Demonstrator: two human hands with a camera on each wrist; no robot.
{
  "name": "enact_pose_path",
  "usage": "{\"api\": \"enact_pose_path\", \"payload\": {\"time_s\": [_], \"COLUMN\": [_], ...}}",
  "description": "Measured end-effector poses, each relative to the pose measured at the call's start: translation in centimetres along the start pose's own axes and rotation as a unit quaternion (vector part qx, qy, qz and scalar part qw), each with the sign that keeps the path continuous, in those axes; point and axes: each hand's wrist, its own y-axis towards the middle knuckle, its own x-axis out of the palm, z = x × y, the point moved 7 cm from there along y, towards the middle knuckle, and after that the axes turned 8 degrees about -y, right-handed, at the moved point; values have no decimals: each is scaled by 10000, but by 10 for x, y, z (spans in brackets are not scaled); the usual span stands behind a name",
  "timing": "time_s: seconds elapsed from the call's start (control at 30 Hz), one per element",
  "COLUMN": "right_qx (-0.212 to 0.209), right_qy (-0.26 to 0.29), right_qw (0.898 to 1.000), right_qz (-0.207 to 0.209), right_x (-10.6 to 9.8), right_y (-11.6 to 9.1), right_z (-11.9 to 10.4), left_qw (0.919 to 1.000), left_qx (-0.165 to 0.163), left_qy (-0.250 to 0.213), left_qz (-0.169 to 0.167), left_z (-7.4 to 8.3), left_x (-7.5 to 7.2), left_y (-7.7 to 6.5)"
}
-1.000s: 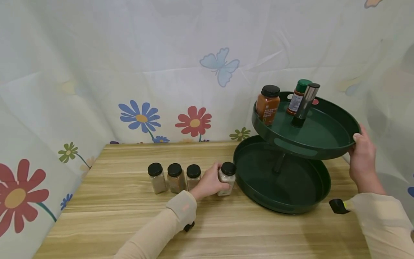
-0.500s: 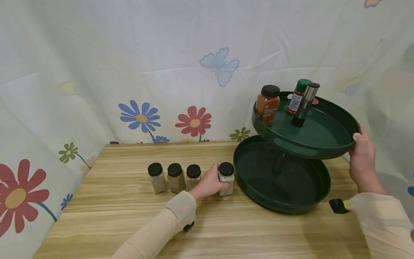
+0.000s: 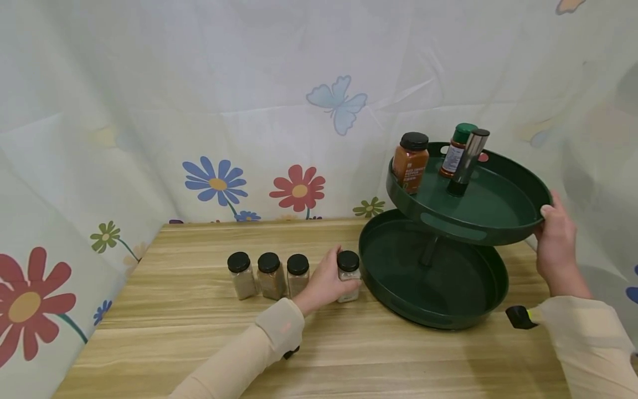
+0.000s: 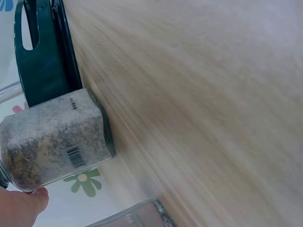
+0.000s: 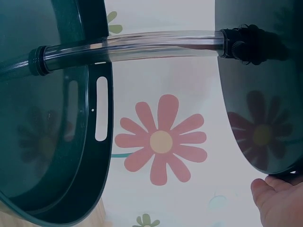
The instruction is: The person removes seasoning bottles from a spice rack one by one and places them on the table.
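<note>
My left hand (image 3: 326,282) is around a spice jar (image 3: 348,266) with a black lid, its thumb across the front; part of the jar is hidden. In the left wrist view the jar (image 4: 61,137) holds a speckled pale seasoning, and a fingertip touches it near the neck. The jar stands just left of the lower tier of a green two-tier tray (image 3: 433,318). My right hand (image 3: 558,249) grips the upper tier's right rim, thumb on top. On that tier stand a red sweet pepper jar (image 3: 412,163), a green-capped bottle (image 3: 452,158) and the silver centre post (image 3: 468,160).
Three black-lidded spice jars (image 3: 242,277) stand in a row on the wooden table (image 3: 174,332), left of my left hand. A white floral curtain (image 3: 249,111) hangs behind the table. The upper tier sits offset above the lower one.
The jar at my left hand has shifted slightly left and stands straighter. My left thumb now reaches further across its front. My right hand keeps its place on the rim.
</note>
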Motion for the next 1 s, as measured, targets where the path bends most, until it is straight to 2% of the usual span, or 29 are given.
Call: {"api": "enact_pose_path", "payload": {"time_s": [0.13, 0.37, 0.43, 0.5, 0.6, 0.67, 0.77, 0.9, 1.0], "right_qx": [29, 42, 77, 101, 119, 138, 207, 169, 24], "right_qy": [-43, -86, -283, -792, -1755, -2458, -3119, -3568, -3618], "right_qw": [10000, 9998, 9993, 9964, 9840, 9690, 9498, 9337, 9297], "right_qz": [14, 155, 240, 283, 270, 220, 136, 232, 682], "right_x": [1, -1, -2, -3, -4, -5, -7, -9, -6], "right_y": [1, 1, 1, 1, 1, 0, -3, -8, -12], "right_z": [1, 0, -1, -3, -7, -9, -13, -21, -31], "left_qw": [9999, 9995, 9992, 9988, 9985, 9986, 9988, 9990, 9991], "left_qx": [91, 21, 22, 56, 86, 112, 162, 243, 244], "left_qy": [67, 319, 388, 465, 494, 473, 428, 378, 307], "left_qz": [105, -63, -113, -154, -206, -217, -168, 7, 130], "left_z": [2, 1, 2, 3, 4, 5, 6, 9, 13], "left_x": [-3, -1, -2, -2, -3, -3, -5, -9, -13], "left_y": [-3, -10, -12, -14, -17, -19, -22, -24, -27]}}
